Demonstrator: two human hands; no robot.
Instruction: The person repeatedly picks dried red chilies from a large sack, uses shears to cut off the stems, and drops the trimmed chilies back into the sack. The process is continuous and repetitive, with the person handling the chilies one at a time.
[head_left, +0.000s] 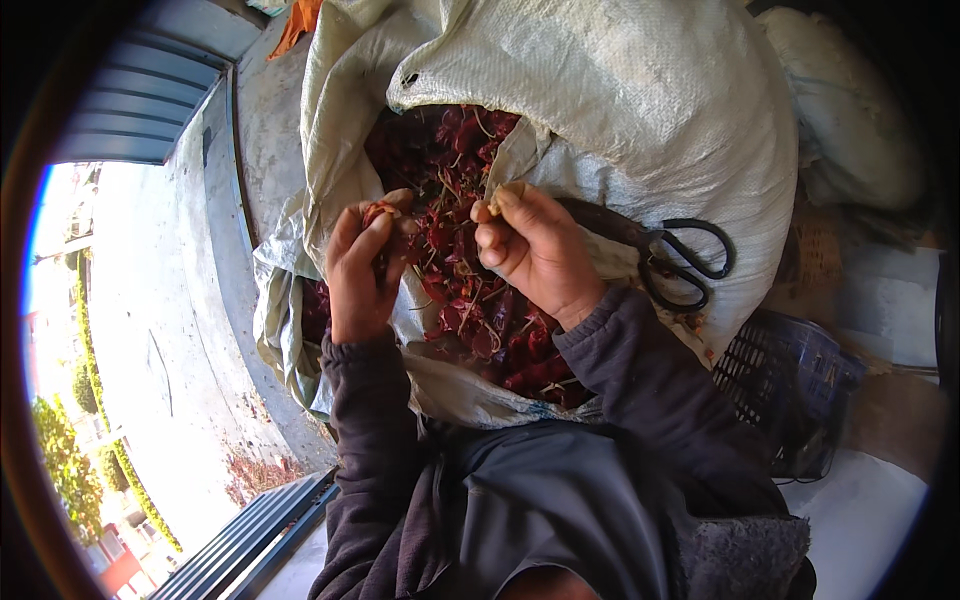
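My left hand (364, 259) is closed around a dried red chili pepper (382, 211), partly hidden by the fingers. Level with it on the right, my right hand (536, 251) pinches a small tan piece (496, 202) between thumb and fingers; I cannot tell exactly what it is. Below both hands, dried red peppers with thin stems (469, 311) fill the open mouth of a white woven sack (637, 82). Black-handled scissors (682, 262) lie on the sack to the right of my right hand, with the blades pointing left.
A second woven bag (281, 262) with red peppers inside stands at the left. A dark plastic crate (795, 390) sits at the right, below another pale sack (847, 112). Blue slatted metal (150, 90) and a concrete ledge (277, 135) border the left side.
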